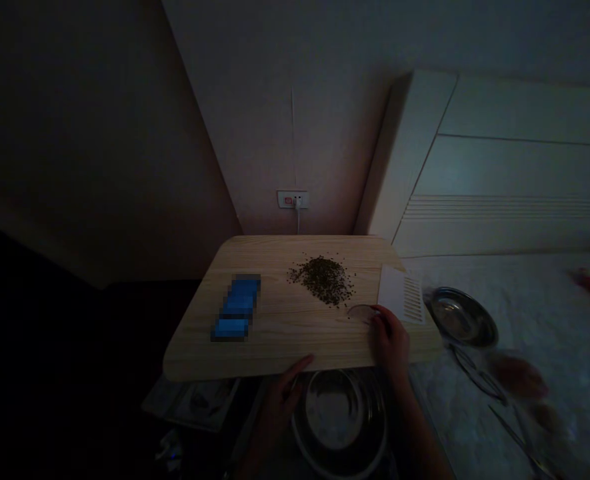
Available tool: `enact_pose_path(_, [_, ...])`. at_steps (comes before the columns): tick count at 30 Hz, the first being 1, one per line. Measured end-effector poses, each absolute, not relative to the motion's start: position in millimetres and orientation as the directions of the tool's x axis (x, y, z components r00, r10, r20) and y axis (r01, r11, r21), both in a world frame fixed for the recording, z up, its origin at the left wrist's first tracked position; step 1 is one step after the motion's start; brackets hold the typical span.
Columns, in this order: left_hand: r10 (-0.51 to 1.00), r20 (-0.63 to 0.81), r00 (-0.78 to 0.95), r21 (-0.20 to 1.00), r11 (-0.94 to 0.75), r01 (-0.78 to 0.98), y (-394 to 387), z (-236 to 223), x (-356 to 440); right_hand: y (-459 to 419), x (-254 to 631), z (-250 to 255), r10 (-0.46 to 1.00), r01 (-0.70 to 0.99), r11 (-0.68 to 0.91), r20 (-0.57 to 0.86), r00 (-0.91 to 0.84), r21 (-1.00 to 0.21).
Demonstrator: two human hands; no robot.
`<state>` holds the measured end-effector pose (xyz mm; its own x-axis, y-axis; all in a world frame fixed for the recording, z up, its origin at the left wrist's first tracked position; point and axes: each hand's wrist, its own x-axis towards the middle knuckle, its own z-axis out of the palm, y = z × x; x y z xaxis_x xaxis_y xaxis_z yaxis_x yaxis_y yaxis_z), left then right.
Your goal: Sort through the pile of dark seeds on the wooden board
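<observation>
A heap of small dark seeds or grains (pixel 323 279) lies loosely spread on the light wooden tabletop (pixel 285 347). Just below its right side, my right hand (pixel 392 343) pinches a thin, clear, curved piece (pixel 361 311) whose exact kind I cannot make out. My left hand (pixel 281 400) is at the table's front edge, index finger stretched along the top and thumb apart from it. Below the edge, between my forearms, stands a shiny metal bowl (pixel 297 427). Right of the heap lies a white slotted plastic sheet (pixel 392 293), close to my right hand.
On the tabletop's left lies a blurred-out blue device (pixel 237 307). A second metal bowl (pixel 462 317), scissors (pixel 477 375) and blurred items rest on the pale bedding (pixel 555 300) at right. A wall socket (pixel 293 199) with a plugged-in cable is behind the table.
</observation>
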<state>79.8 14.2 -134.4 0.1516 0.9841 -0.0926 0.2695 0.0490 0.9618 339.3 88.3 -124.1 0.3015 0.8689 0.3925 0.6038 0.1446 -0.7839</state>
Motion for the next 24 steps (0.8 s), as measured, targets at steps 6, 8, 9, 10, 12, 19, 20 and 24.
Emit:
enact_pose_path(6, [0.983,-0.086,0.161,0.965,0.041,0.260,14.7,-134.1,78.9,88.3,339.4,-123.4,0.872,0.595,0.159,0.395,0.290,-0.788])
enact_pose_path(8, [0.984,-0.091,0.151,0.964,0.049,0.263,14.4,-132.0,79.1,87.3,339.2,-122.9,0.873,0.591,0.156,0.390,0.292,-0.791])
enact_pose_path(9, [0.986,-0.088,0.144,0.964,0.048,0.261,14.4,-131.2,79.3,86.8,339.0,-122.7,0.874,0.588,0.155,0.388,0.293,-0.794])
enact_pose_path(10, [0.987,-0.081,0.139,0.966,0.043,0.256,14.3,-130.7,79.5,86.3,338.9,-122.7,0.872,0.586,0.157,0.390,0.295,-0.795])
enact_pose_path(12, [0.990,-0.070,0.126,0.968,0.037,0.249,14.3,-130.6,80.2,85.7,338.9,-122.7,0.870,0.582,0.162,0.394,0.297,-0.797])
enact_pose_path(19, [0.986,-0.095,0.140,0.965,0.057,0.256,14.0,-134.5,80.8,86.5,339.7,-123.6,0.886,0.571,0.216,0.405,0.226,-0.792])
enact_pose_path(20, [0.985,-0.089,0.147,0.965,0.049,0.257,13.9,-135.5,80.5,86.6,339.7,-123.4,0.887,0.569,0.226,0.409,0.216,-0.791])
enact_pose_path(24, [0.983,-0.079,0.164,0.962,0.033,0.269,14.0,-139.3,79.0,84.4,338.4,-119.1,0.913,0.543,0.262,0.387,0.129,-0.798])
